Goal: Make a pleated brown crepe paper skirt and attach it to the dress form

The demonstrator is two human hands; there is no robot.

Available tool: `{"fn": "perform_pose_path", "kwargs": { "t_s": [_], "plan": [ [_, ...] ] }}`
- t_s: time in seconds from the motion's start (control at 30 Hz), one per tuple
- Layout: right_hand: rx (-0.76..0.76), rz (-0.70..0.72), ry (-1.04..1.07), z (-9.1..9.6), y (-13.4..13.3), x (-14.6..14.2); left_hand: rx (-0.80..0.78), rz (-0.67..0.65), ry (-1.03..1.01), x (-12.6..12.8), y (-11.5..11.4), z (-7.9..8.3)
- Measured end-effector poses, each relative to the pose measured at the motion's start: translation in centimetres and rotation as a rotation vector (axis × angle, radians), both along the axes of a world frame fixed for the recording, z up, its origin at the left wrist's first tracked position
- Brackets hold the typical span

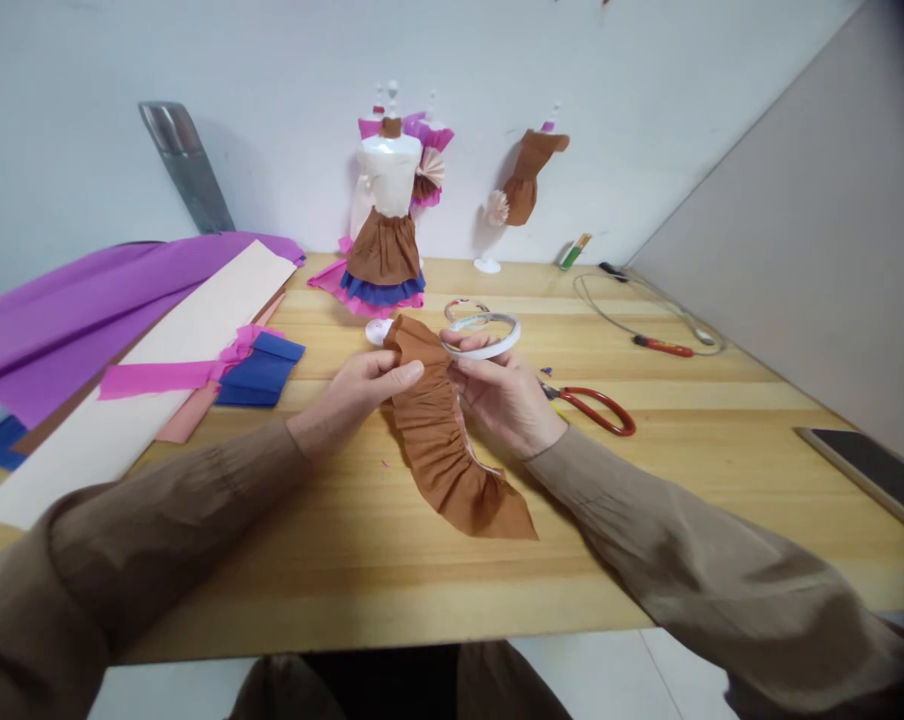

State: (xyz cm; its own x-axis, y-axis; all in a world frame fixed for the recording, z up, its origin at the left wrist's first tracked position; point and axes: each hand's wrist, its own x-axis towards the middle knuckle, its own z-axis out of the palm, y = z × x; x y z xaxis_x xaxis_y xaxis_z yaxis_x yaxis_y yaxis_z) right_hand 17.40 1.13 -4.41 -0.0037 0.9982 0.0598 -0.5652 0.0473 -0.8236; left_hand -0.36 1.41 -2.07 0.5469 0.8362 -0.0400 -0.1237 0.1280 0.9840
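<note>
A gathered strip of brown crepe paper (444,440) lies on the wooden table (347,560) in front of me, its far end lifted. My left hand (354,395) pinches that far end between thumb and fingers. My right hand (501,395) is closed on a white roll of tape (482,335), held just above the strip's upper edge. A small white mannequin (387,180) stands at the back, dressed in a brown, blue and pink paper skirt.
Red-handled scissors (594,405) lie right of my right hand. Purple, cream, pink and blue paper sheets (159,330) cover the left side. A second small mannequin (523,180) stands by the wall. A cable (647,310) and a dark phone (868,475) lie on the right.
</note>
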Motion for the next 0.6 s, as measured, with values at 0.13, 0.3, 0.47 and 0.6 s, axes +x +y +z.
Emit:
{"fn": "perform_pose_path", "kwargs": {
  "t_s": [0.13, 0.3, 0.47, 0.6],
  "plan": [
    [-0.027, 0.068, -0.030, -0.4, 0.1, -0.2, -0.096, -0.011, -0.017, 0.3, 0.2, -0.4],
    [-0.105, 0.168, -0.107, -0.9, 0.4, -0.1, -0.241, 0.051, -0.114, 0.4, 0.7, -1.2],
    [-0.184, 0.245, -0.247, -0.9, 0.2, 0.1, -0.333, 0.118, -0.144, 0.3, 0.7, -1.1],
    [-0.205, 0.243, -0.278, -1.0, -0.2, 0.1, -0.361, 0.099, -0.152, 0.1, 0.6, -1.0]
  ]
}}
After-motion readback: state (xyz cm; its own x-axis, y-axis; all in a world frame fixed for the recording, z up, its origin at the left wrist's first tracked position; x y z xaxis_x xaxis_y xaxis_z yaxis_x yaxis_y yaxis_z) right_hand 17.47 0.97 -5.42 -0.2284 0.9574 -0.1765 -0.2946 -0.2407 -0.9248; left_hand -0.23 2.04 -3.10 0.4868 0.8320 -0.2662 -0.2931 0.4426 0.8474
